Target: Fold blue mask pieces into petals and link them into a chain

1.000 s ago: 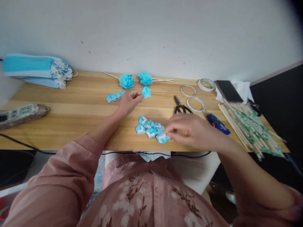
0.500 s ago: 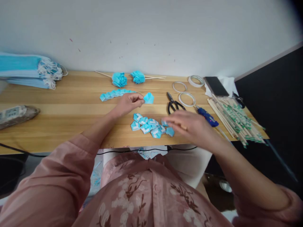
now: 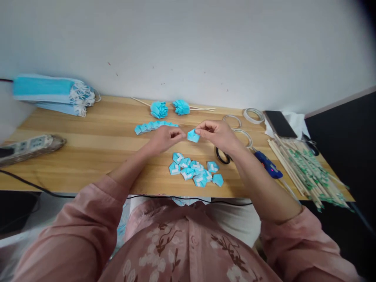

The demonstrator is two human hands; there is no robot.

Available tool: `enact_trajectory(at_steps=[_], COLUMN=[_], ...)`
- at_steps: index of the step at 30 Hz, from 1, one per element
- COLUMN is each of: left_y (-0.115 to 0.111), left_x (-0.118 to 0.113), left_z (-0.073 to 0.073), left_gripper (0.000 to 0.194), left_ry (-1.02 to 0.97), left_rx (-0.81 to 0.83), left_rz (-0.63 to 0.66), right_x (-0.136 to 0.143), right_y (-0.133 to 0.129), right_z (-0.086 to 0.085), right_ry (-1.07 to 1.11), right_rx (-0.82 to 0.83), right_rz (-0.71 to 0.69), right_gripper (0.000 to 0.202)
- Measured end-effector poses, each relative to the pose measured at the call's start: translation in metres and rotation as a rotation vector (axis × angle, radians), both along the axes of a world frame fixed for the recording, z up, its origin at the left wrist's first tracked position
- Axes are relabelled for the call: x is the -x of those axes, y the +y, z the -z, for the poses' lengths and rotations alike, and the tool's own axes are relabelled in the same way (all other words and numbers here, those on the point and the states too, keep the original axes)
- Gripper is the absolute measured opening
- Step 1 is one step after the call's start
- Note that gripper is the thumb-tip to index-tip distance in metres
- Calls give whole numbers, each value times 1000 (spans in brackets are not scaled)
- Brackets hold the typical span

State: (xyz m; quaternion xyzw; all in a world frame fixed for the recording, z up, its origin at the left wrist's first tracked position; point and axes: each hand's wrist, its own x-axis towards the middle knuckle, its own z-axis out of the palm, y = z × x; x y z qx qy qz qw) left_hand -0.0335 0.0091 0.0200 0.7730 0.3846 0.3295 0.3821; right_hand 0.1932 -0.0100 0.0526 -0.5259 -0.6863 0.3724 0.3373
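A folded blue paper petal (image 3: 193, 136) is pinched at its upper right edge by the thumb and fingers of my right hand (image 3: 219, 135). My left hand (image 3: 168, 139) is closed in a pinch just left of the petal; anything between its fingertips is too small to make out. Below both hands lies a loose group of folded blue petals (image 3: 188, 173), several with white strips on them. Behind my left hand runs an overlapping row of blue petals (image 3: 147, 127). Black-handled scissors (image 3: 222, 156) lie partly hidden under my right hand.
Two blue paper flowers (image 3: 159, 109) on sticks lie near the wall. At right are tape rolls (image 3: 253, 116), a phone (image 3: 280, 124), a blue glue gun (image 3: 268, 164) and bundled sticks (image 3: 308, 168). Stacked blue packs (image 3: 44, 88) and a power strip (image 3: 32, 147) sit left.
My right hand has come up from the loose petals to grip the petal that my left hand was holding. My left fingertips are now beside its edge. The whole view has shifted.
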Motion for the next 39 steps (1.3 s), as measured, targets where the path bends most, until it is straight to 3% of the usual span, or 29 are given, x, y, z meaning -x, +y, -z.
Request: enact_trajectory(at_steps=[3, 6, 8, 13, 17, 22, 34, 39], left_y=[8, 9, 6, 1, 10, 18, 12, 13], left_x=[23, 42, 47, 40, 34, 31, 24, 25], left_z=[-33, -50, -44, 2, 22, 28, 29, 32], left_gripper=[30, 25, 24, 35, 39, 35, 36, 37], left_ry=[51, 166, 321, 804, 929, 968, 912, 899], left_rx=[-204, -308, -327, -335, -417, -447, -436, -460], left_rz=[-302, -391, -324, -114, -64, -63, -43, -39], right_x=[-4, -2, 1, 6, 4, 2, 14, 22], right_y=[19, 40, 51, 62, 62, 62, 56, 57], right_z=[4, 14, 23, 39, 44, 46, 45, 50], right_ry=[105, 258, 346, 454, 446, 402, 331, 330], right_rx=[26, 130, 199, 298, 334, 393, 511, 554], right_rz=[88, 103, 89, 51, 58, 30, 40, 106], right_gripper=[23, 29, 34, 42, 41, 40, 36, 29])
